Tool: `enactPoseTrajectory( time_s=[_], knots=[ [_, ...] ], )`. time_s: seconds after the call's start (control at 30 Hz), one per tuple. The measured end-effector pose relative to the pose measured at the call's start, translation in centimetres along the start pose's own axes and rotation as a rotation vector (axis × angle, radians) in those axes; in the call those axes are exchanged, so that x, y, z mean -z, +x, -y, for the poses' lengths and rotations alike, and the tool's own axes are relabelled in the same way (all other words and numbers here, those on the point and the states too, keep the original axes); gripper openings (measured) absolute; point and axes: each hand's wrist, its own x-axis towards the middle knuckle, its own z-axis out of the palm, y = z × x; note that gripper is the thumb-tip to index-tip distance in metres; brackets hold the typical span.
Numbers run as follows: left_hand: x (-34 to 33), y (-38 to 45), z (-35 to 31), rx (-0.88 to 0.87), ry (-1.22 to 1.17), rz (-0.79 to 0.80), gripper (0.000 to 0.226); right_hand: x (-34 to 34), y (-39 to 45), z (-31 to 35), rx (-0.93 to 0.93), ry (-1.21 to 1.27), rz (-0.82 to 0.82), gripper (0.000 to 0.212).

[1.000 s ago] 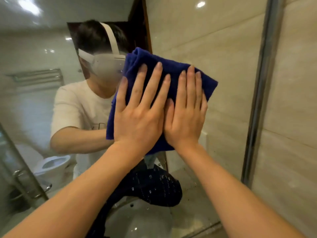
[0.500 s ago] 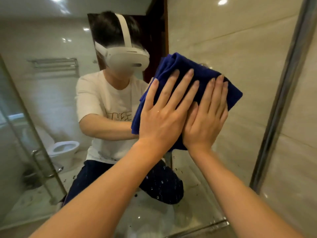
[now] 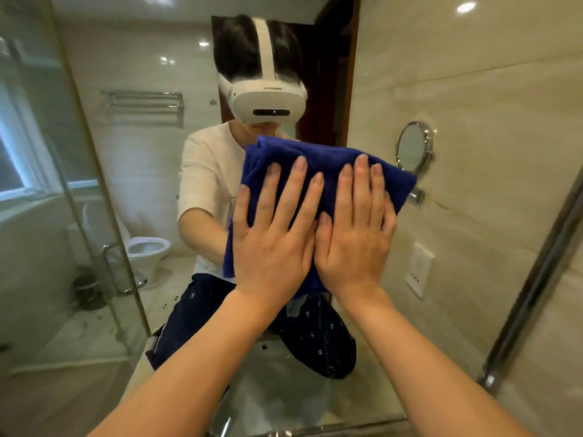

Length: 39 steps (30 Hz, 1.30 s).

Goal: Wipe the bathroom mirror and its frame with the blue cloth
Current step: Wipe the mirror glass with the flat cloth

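Note:
The folded blue cloth (image 3: 318, 165) lies flat against the bathroom mirror (image 3: 457, 89), near its middle. My left hand (image 3: 271, 244) and my right hand (image 3: 355, 244) press side by side on the cloth, palms flat, fingers spread upward and thumbs touching. Most of the cloth's lower half is hidden under my hands. The mirror's metal frame (image 3: 533, 285) runs diagonally down the right side and along the bottom edge (image 3: 315, 432).
The mirror reflects a person in a white headset, a toilet (image 3: 148, 250), a glass shower door (image 3: 94, 216), a towel rack (image 3: 145, 105) and a round wall mirror (image 3: 413, 146). Beige wall tile (image 3: 558, 357) lies right of the frame.
Both hands and the cloth have slid down the glass, staying pressed flat on it. The view has tilted down and left, showing more of the reflected room and the bottom frame.

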Motion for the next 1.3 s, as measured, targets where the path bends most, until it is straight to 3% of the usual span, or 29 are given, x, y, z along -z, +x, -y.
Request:
enactPoseTrajectory(
  time_s=[0.27, 0.57, 0.97, 1.3],
  knots=[
    [1.1, -0.9, 2.4, -0.014, -0.044, 0.006, 0.047, -0.4, -0.7, 3.1, -0.065, -0.027, -0.016, 0.054],
    [2.8, -6.8, 10.4, 0.038, 0.029, -0.025, 0.049, -1.8, -3.5, 11.8, 0.037, 0.022, 0.013, 0.053],
    [3.4, -9.3, 13.7, 0.076, 0.038, -0.047, 0.05, -2.9, -4.9, 15.6, 0.054, 0.03, -0.011, 0.052],
    [5.8, -14.3, 20.1, 0.146, 0.064, -0.003, 0.053, -4.1, -7.6, 23.0, 0.149, 0.079, 0.035, 0.056]
  ],
)
